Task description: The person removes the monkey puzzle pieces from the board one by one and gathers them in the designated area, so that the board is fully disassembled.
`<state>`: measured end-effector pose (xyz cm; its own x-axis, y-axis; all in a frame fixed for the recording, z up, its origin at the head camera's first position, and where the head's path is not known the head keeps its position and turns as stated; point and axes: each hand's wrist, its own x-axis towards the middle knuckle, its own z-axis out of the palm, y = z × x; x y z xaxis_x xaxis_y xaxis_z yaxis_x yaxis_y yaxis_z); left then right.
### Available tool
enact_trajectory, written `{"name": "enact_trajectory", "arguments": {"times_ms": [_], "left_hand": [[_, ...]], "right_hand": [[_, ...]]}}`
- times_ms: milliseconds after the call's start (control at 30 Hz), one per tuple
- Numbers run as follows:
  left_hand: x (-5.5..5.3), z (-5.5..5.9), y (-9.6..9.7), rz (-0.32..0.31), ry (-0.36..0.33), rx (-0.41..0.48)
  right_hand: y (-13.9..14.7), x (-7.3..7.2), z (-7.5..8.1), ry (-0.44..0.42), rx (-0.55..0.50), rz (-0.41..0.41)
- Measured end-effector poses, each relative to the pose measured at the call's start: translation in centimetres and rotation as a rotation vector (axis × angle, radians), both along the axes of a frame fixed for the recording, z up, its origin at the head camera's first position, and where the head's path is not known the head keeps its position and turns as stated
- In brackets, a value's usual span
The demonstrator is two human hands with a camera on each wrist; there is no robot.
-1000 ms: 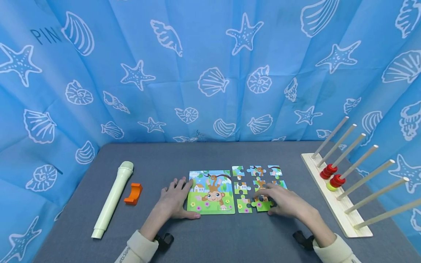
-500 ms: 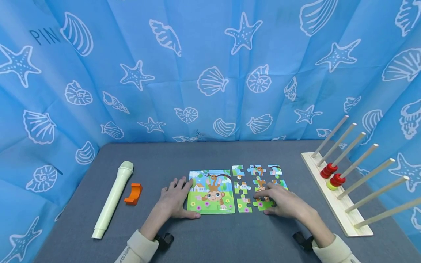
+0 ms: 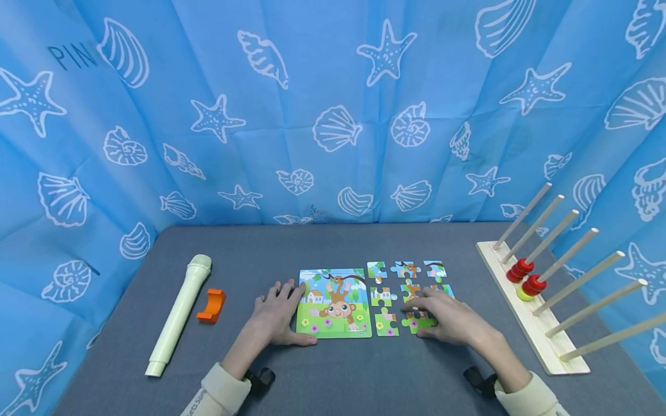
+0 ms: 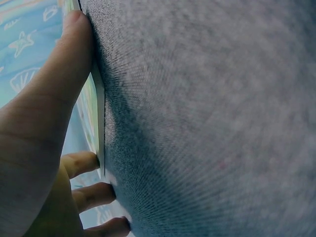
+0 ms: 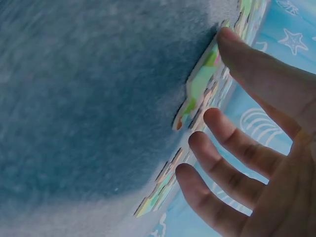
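A square monkey picture board (image 3: 338,294) lies at the middle of the table. My left hand (image 3: 277,316) rests at its left side, fingers spread along that edge and thumb at the near-left corner. In the left wrist view the thumb (image 4: 74,59) lies against the board's edge (image 4: 99,118). To the right, several jigsaw pieces lie in loose rows. My right hand (image 3: 451,320) holds the near middle jigsaw piece (image 3: 413,326) between thumb and index finger, partly covering pieces beneath. In the right wrist view the thumb touches that green piece (image 5: 202,79), while the other fingers hang above the table.
A pale green toy microphone (image 3: 179,315) and an orange curved block (image 3: 211,307) lie at the left. At the right stands a wooden peg rack (image 3: 531,312) with red and yellow-green rings (image 3: 533,287) on tilted-looking pegs. A blue seashell curtain (image 3: 333,173) hangs behind the table.
The near middle jigsaw piece has shifted slightly right and now looks flatter, lined up beside its left neighbour; the right thumb has moved a little left. My left hand and the board have stayed put.
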<state>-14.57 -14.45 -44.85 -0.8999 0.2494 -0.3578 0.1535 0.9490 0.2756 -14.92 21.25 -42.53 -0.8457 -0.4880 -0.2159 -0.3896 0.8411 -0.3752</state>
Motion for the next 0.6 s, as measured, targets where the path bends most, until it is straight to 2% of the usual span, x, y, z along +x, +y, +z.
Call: {"name": "enact_trajectory", "arguments": {"times_ms": [200,433,600], "left_hand": [[0.0,-0.1,-0.1,0.001,0.0,-0.001],[-0.1,-0.1,0.0,0.001,0.0,-0.006],[-0.1,-0.1,0.0,0.006,-0.005,-0.004]], "right_hand": [[-0.8,0.1,0.6,0.025,-0.031,0.013],[-2.2,0.0,0.8,0.083,-0.067,0.095],[-3.6,0.0,1.0,0.113,-0.071,0.119]]}}
